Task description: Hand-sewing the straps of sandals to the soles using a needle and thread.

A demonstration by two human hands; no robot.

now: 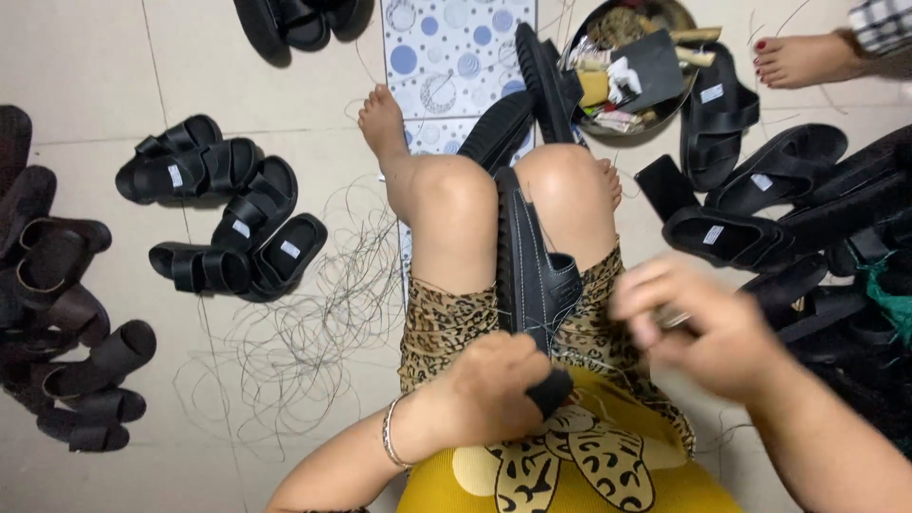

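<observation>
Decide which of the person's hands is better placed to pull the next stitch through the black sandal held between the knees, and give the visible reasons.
Probably the right hand: it is free beside the black sandal and seems to pinch something small, though it is blurred. The left hand grips the sandal's near end, steadying it.

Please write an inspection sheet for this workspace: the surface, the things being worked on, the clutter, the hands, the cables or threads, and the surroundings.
Surface: pale tiled floor; the person sits on it.
Job's things: black sandal clamped between the knees, white stitching along its edge.
Clutter: metal bowl full of scraps; finished black sandals on the left, more sandals on the right, black straps at far left.
Hands: left hand grips the sandal's near end; right hand is blurred, what it pinches is unclear.
Cables: loose thread tangled on the floor.
Surroundings: dotted mat; another person's foot at top right.
</observation>
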